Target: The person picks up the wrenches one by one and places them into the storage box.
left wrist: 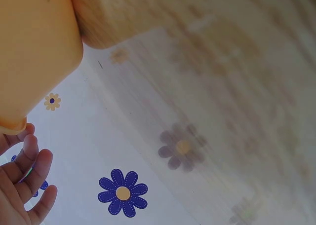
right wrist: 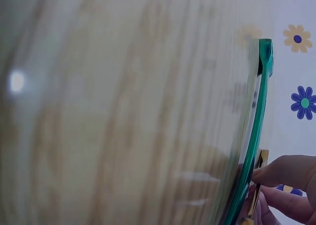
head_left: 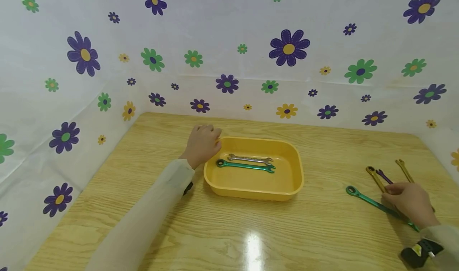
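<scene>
Right hand (head_left: 410, 203) apparently pinches long green wrench (head_left: 373, 203).

Green wrench (right wrist: 256, 136) on wooden table (right wrist: 123, 116) (blurred), fingertips (right wrist: 276, 173) touching it

A yellow plastic tray (head_left: 295, 175), rectangular with rounded corners, sits flat on the table at the centre of the head view; its left rim meets the left hand (head_left: 201, 144). Inside it, toward the back, a silver wrench (head_left: 250, 158) and a green wrench (head_left: 245, 165) lie side by side, both running left to right. At the lower right of that view lie four loose wrenches close together: a long green wrench (head_left: 373, 202) slanting down to the right, two gold wrenches (head_left: 375, 177) (head_left: 404, 169), and a small purple wrench (head_left: 384, 176) between them. The right hand (head_left: 412, 204) rests on their handles, fingers (right wrist: 284, 168) touching the green one.
</scene>
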`<state>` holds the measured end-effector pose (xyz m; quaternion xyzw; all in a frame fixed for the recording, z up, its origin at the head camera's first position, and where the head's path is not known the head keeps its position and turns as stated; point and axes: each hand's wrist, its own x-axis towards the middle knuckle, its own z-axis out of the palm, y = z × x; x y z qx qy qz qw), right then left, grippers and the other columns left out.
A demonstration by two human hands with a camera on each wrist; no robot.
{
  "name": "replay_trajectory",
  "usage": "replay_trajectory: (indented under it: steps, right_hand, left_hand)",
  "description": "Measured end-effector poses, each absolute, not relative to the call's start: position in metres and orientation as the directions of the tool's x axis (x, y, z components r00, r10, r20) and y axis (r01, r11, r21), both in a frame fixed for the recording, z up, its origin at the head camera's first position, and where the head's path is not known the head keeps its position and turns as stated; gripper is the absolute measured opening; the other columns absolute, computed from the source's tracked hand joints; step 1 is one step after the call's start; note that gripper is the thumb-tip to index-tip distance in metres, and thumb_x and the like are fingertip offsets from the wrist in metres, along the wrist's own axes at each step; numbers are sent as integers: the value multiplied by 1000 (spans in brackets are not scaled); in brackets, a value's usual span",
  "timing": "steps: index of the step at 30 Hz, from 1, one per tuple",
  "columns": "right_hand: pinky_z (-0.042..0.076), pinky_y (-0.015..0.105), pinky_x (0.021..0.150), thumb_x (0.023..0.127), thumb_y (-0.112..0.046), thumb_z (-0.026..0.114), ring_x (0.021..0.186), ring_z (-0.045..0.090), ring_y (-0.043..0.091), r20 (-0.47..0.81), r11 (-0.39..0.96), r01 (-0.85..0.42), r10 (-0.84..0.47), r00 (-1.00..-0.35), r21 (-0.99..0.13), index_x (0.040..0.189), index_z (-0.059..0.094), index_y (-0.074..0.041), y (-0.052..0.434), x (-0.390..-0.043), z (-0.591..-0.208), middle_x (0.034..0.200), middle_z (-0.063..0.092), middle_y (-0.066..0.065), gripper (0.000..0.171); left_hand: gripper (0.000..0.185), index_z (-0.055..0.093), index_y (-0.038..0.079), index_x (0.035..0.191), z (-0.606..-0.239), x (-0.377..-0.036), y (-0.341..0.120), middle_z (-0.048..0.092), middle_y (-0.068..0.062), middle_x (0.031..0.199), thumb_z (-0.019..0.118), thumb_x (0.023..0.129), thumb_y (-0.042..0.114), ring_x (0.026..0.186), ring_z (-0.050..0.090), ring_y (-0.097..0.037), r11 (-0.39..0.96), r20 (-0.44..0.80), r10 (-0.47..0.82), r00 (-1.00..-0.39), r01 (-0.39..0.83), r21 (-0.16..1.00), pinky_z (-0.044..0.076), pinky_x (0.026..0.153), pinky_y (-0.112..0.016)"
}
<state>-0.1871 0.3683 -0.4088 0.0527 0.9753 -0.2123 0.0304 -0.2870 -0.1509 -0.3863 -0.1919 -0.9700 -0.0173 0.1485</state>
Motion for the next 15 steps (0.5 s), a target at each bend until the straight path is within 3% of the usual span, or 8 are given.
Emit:
replay_trajectory:
  steps: [7,15]
  right_hand:
    - [49,37,55,81,-11,64,68,63,32,-48,901,113,103,-994,-419,100,64,13,372,-186,-410,87,68,28,31]
    - [47,38,55,83,-13,63,70,62,37,7,906,120,134,-991,-406,99,65,12,373,-186,-411,86,68,27,30]
  left_hand:
    - [19,63,10,99,-386,-287,-151,63,-8,87,56,88,24,86,60,-26,928,287,362,-887,371,-25,45,86,-43]
    - [21,63,10,100,-389,-290,-151,64,-8,87,55,88,25,87,60,-26,926,298,365,-882,376,-20,45,86,-44]
